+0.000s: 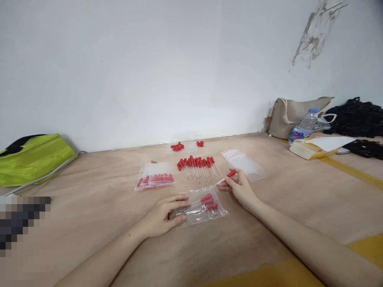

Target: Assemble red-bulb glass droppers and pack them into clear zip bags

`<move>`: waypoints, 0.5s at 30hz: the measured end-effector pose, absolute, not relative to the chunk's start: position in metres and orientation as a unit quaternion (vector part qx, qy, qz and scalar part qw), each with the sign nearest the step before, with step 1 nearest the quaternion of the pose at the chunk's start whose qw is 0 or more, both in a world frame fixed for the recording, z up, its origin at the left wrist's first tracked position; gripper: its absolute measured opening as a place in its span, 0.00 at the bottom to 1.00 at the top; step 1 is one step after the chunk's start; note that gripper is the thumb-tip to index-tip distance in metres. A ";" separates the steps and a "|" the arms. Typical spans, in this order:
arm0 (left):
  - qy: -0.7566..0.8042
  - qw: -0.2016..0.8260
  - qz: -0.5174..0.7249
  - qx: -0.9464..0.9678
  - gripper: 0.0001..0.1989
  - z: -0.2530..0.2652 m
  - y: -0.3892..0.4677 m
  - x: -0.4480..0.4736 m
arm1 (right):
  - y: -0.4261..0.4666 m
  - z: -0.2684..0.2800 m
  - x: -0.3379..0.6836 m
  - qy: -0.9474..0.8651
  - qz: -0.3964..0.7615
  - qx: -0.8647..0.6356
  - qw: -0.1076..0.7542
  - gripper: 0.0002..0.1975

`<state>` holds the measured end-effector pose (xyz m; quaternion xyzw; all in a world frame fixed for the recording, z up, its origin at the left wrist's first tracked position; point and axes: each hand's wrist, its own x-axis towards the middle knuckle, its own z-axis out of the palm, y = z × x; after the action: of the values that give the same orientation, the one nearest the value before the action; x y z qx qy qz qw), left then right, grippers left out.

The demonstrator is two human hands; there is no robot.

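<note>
My right hand (pixel 239 186) pinches a dropper with a red bulb (pixel 231 173) and a thin clear tube, its tube end near the bag's zip edge. Below it lies a clear zip bag (pixel 196 217) with 3 red-bulbed droppers (pixel 208 199) inside, seen through the plastic. The bag's left end is in the fingers of my left hand (pixel 167 213), thumb and fingertips pressed on it. Just beyond the bag, several loose droppers (pixel 196 161) lie in a row, bulbs pointing away from me. To their left rests a filled zip bag (pixel 155 179) holding several droppers.
A flat zip bag (pixel 243 163) lies to the right of the row. Small red bulbs (pixel 177 146) lie near the wall. A yellow-green bag (pixel 36 159) and cable are at left. At right stand a beige bag (pixel 295 113), a water bottle (pixel 306 124) and a tissue pack (pixel 308 149).
</note>
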<state>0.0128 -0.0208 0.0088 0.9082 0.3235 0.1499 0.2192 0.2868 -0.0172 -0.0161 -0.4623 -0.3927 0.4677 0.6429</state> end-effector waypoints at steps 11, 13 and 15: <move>0.324 0.212 0.152 0.910 0.19 0.011 -0.022 0.014 | -0.014 -0.012 0.313 -0.377 0.373 -0.521 0.668 0.23; 0.324 0.212 0.152 0.909 0.19 0.011 -0.022 0.014 | -0.014 -0.013 0.316 -0.378 0.377 -0.527 0.661 0.22; 0.324 0.212 0.152 0.909 0.19 0.010 -0.021 0.014 | -0.014 -0.014 0.313 -0.379 0.394 -0.521 0.655 0.22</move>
<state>0.0140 -0.0211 0.0096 0.9095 0.3237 0.1516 0.2125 0.3127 -0.0137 -0.0145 -0.5214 -0.3793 0.3941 0.6549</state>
